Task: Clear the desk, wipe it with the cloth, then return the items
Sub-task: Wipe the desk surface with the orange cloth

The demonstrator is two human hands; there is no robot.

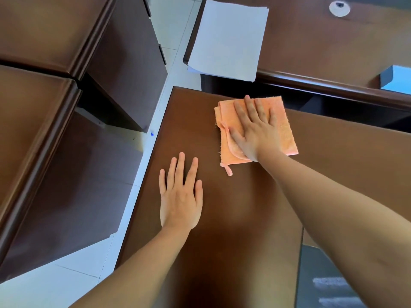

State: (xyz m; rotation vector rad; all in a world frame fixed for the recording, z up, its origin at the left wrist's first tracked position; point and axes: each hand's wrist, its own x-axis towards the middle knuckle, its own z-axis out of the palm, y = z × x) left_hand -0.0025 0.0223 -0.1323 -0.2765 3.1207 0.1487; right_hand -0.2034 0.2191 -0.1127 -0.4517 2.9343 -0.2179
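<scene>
**Brown desk, orange cloth under the right hand**

Brown wooden furniture fills most of the view, with pale floor tiles showing in the gaps between the pieces. No brand, label or readable writing can be seen anywhere; the sheets of paper look blank from this angle.

The desk in the middle has a dark brown, smooth top that runs from the near edge of the view toward the far side. To the left, across a strip of floor, stand two brown cabinets with rounded edges. Beyond the desk is a second brown table. On its left corner lies a stack of white paper, which hangs a little over the edge. A round white fitting sits in that table top near the far right, and a blue box lies at the right border, cut off by the frame. A small blue mark is on the floor just beside the desk's left edge.

The orange cloth lies folded flat on the far part of the desk, near its far edge. The right hand rests on top of it, palm down, fingers straight and spread, pressing it to the wood. A small loop of the cloth sticks out at its near corner.

The left hand lies flat on the bare desk top, fingers straight and slightly apart, holding nothing. It is nearer to the person and to the left of the cloth, apart from it.
</scene>
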